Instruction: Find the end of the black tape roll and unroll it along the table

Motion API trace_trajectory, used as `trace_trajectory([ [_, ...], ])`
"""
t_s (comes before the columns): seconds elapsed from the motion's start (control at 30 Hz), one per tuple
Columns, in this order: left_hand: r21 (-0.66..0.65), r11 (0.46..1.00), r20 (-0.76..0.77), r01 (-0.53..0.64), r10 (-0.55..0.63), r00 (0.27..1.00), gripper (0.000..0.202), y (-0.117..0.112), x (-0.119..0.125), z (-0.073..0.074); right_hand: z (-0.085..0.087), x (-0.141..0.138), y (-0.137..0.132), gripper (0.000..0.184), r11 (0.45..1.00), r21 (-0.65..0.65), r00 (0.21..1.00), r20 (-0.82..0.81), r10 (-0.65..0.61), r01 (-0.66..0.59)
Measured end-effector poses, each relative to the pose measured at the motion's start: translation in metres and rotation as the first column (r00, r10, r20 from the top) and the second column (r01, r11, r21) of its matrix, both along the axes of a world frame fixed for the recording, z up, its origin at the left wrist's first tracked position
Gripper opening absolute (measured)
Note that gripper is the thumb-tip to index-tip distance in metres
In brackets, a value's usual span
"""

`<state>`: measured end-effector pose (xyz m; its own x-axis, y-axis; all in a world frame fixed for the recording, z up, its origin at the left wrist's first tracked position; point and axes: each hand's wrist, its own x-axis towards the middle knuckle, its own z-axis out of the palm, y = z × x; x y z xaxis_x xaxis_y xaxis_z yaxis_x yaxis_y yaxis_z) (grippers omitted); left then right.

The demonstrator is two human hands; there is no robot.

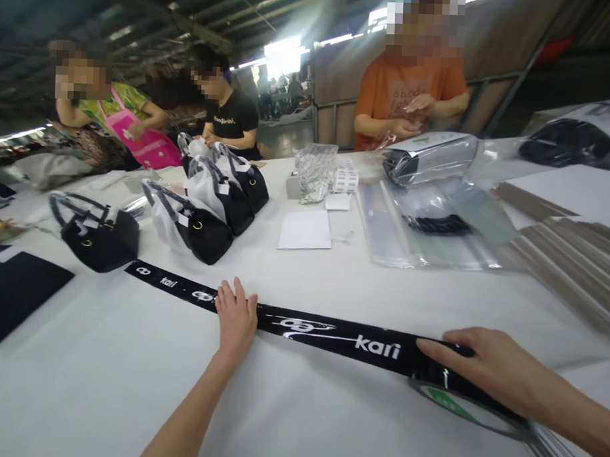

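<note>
A long strip of glossy black packing tape (326, 330) with white "kari" lettering stretches across the white table, running from the black handbag (107, 238) at the left to its roll (479, 411) at the right. Midway along the strip lies my left hand (238, 319), fingers out, pressing on the tape. My right hand (495, 362) grips the roll, its thumb along the top face of the tape. The roll's core shows a green and white label inside.
Several black handbags (209, 235) with wrapped handles stand at the back left. A white card (305, 230), clear plastic bags (385, 224) and stacked grey-brown boards (574, 264) lie further back. A black flat panel (25, 299) lies at left. Three people sit or stand across the table.
</note>
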<state>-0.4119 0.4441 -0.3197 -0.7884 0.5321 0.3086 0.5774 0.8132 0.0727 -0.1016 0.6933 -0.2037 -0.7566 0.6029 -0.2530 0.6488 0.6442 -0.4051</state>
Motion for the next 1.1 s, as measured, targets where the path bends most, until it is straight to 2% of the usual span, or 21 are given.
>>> trace_trajectory([
  [0.07,-0.080,0.987,0.046,0.139,-0.135,0.990,0.061,0.006,0.017,-0.005,0.003,-0.001,-0.002,0.060,0.997,-0.073,0.999,0.049,0.010,-0.006],
  [0.13,-0.174,0.957,0.092,0.232,-0.219,0.972,0.059,0.014,0.032,-0.009,0.005,0.001,-0.003,0.059,0.992,-0.126,0.997,0.068,-0.021,0.029],
  [0.2,-0.234,0.944,0.101,0.233,-0.215,0.971,0.059,0.020,0.040,-0.011,0.006,0.010,-0.003,0.055,0.969,-0.246,0.999,0.038,-0.009,0.018],
  [0.3,-0.279,0.936,0.106,0.216,-0.193,0.975,0.061,0.022,0.040,-0.011,0.000,0.033,-0.005,0.052,0.856,-0.504,0.992,-0.101,0.076,-0.117],
  [0.33,-0.289,0.934,0.105,0.211,-0.189,0.976,0.062,0.021,0.040,-0.011,-0.002,0.042,-0.006,0.053,0.827,-0.542,0.986,-0.152,0.076,-0.147],
  [0.37,-0.297,0.932,0.102,0.205,-0.183,0.978,0.062,0.020,0.039,-0.011,-0.005,0.048,-0.005,0.055,0.821,-0.552,0.982,-0.184,0.054,-0.148],
  [0.5,-0.315,0.930,0.092,0.188,-0.167,0.982,0.063,0.020,0.040,-0.008,-0.006,0.060,0.005,0.059,0.924,-0.379,0.977,-0.175,-0.123,0.049],
  [0.57,-0.316,0.930,0.103,0.189,-0.164,0.981,0.063,0.020,0.041,-0.007,-0.001,0.061,0.013,0.060,0.961,-0.255,0.982,-0.123,-0.142,0.107],
  [0.63,-0.312,0.931,0.116,0.189,-0.160,0.980,0.063,0.021,0.043,-0.006,0.007,0.061,0.021,0.061,0.983,-0.153,0.992,-0.061,-0.109,0.099],
  [0.77,-0.314,0.929,0.125,0.194,-0.162,0.979,0.065,0.020,0.043,-0.007,0.017,0.062,0.024,0.065,0.999,-0.016,0.994,0.097,-0.047,0.048],
  [0.97,-0.343,0.915,0.079,0.213,-0.198,0.977,0.070,0.018,0.039,-0.008,0.024,0.053,0.016,0.068,0.994,0.085,0.955,0.282,-0.094,0.073],
  [1.03,-0.346,0.910,0.064,0.226,-0.217,0.974,0.072,0.029,0.048,-0.007,0.024,0.050,0.015,0.069,0.993,0.095,0.950,0.300,-0.091,0.066],
  [1.1,-0.327,0.900,0.096,0.287,-0.270,0.958,0.072,0.051,0.066,-0.007,0.024,0.048,0.013,0.070,0.993,0.099,0.945,0.315,-0.090,0.062],
])
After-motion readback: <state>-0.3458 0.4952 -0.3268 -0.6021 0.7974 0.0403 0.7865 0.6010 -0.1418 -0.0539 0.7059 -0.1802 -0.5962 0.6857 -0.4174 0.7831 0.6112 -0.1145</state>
